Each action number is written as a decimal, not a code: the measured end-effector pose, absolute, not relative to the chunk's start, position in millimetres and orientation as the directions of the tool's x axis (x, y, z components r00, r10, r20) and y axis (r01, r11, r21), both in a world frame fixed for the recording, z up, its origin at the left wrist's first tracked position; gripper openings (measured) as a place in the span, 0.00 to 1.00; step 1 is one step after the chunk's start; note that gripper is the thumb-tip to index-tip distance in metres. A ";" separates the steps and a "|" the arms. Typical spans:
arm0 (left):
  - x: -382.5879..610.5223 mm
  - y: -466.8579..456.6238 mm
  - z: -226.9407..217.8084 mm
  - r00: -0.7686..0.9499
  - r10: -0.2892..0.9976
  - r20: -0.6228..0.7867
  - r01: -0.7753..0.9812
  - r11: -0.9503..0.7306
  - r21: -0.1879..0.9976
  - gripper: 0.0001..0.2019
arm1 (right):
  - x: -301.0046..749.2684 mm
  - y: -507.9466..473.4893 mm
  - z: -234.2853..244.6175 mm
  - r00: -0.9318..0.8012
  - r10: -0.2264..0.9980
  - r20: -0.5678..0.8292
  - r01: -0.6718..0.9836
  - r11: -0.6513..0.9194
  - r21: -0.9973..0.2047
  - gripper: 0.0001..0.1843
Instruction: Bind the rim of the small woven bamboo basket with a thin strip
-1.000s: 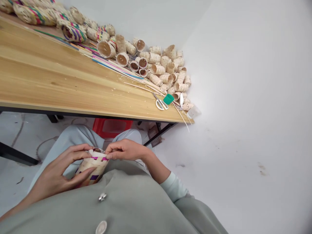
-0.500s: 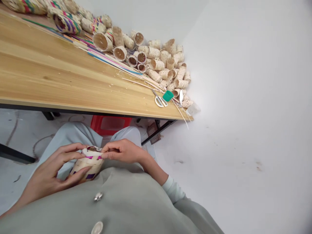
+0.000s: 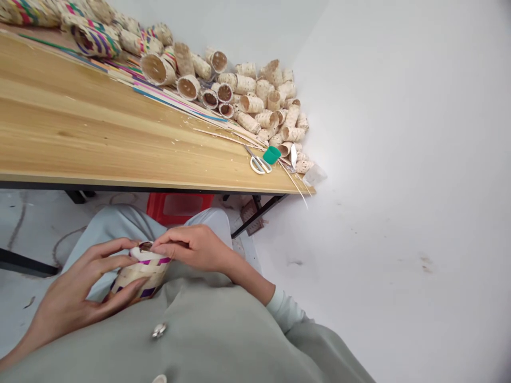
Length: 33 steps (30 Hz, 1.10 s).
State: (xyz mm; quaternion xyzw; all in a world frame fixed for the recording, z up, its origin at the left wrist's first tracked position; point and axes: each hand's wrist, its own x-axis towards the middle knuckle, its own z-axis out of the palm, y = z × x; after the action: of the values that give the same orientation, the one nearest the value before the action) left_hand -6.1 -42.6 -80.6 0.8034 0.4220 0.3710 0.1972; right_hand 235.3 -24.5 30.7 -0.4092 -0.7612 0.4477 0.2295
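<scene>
Plain white wall (image 3: 191, 21) rises behind a long, light-brown wooden table (image 3: 99, 143) with a dark edge, seen from the head camera. Cream-coloured, open-ended woven tubes (image 3: 248, 122) lie heaped along the table's back and far right corner, while cream woven tubes with multicoloured bands (image 3: 109, 45) lie toward the upper left. Thin flat strips in blue, pink and cream (image 3: 175, 102) run in front of the heap, and white-handled metal scissors (image 3: 254, 158) rest just beside a short green cup-shaped piece (image 3: 272, 155) near the right end. Below the table edge, a red plastic stool-like object (image 3: 156, 207) shows beyond the person's light-blue trousers (image 3: 123, 218). At the lap, close against a grey-green buttoned garment (image 3: 223, 330), sits a small cream woven cylinder with magenta and purple patches (image 3: 149, 273), tilted, its open white-edged mouth facing up and away. The left hand (image 3: 85, 282) holds it, thumb and fingers spread fairly wide around its side and rim. The right hand (image 3: 195, 247) touches the rim with thumb and forefinger drawn narrowly together; whether they pinch the edge I cannot tell.
</scene>
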 end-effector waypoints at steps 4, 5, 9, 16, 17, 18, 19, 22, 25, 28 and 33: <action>-4.9 -43.5 -80.7 0.314 0.804 0.505 0.475 -0.594 0.650 0.11 | 232.5 -20.6 38.2 -0.625 0.779 0.045 0.502 0.445 -0.742 0.06; -4.8 -43.3 -80.5 0.315 0.803 0.505 0.478 -0.594 0.647 0.13 | 232.4 -21.1 39.3 -0.635 0.770 0.056 0.513 0.475 -0.715 0.06; -2.7 -42.6 -73.8 0.382 0.808 0.448 0.465 -0.587 0.663 0.25 | 232.8 -24.2 40.9 -0.638 0.763 0.105 0.538 0.539 -0.648 0.08; 2.3 -35.0 -47.9 0.430 0.833 0.348 0.523 -0.544 0.656 0.20 | 233.1 -18.7 47.8 -0.668 0.742 0.059 0.591 0.577 -0.564 0.07; 1.4 -31.3 -44.2 0.465 0.824 0.323 0.515 -0.548 0.659 0.19 | 232.7 -18.2 49.6 -0.673 0.737 0.057 0.596 0.586 -0.549 0.08; 0.7 -27.4 -40.3 0.497 0.814 0.302 0.505 -0.554 0.662 0.18 | 232.1 -18.2 51.2 -0.677 0.734 0.056 0.602 0.595 -0.533 0.08; 0.3 -23.8 -36.3 0.518 0.806 0.285 0.497 -0.555 0.666 0.17 | 231.5 -18.6 52.4 -0.678 0.733 0.055 0.609 0.603 -0.516 0.09; 1.8 -16.3 -25.3 0.526 0.808 0.267 0.484 -0.542 0.687 0.18 | 230.0 -21.8 51.6 -0.677 0.732 0.075 0.626 0.626 -0.464 0.12; 4.7 -14.3 -18.8 0.525 0.815 0.245 0.478 -0.520 0.708 0.17 | 229.2 -25.9 44.9 -0.667 0.740 0.088 0.632 0.624 -0.460 0.10; 6.2 -15.6 -17.2 0.548 0.808 0.218 0.475 -0.515 0.714 0.15 | 228.5 -29.8 38.0 -0.614 0.788 0.040 0.664 0.543 -0.514 0.06; 7.7 -19.6 -18.6 0.536 0.818 0.208 0.473 -0.495 0.729 0.15 | 226.6 -34.9 36.2 -0.532 0.845 -0.056 0.685 0.391 -0.614 0.04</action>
State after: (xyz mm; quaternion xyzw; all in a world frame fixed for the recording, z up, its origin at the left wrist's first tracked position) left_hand 7.7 -19.6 -18.6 0.8188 0.3942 0.2771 0.3119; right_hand 226.6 -34.9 36.2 -0.4647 -0.8232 0.2974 0.1341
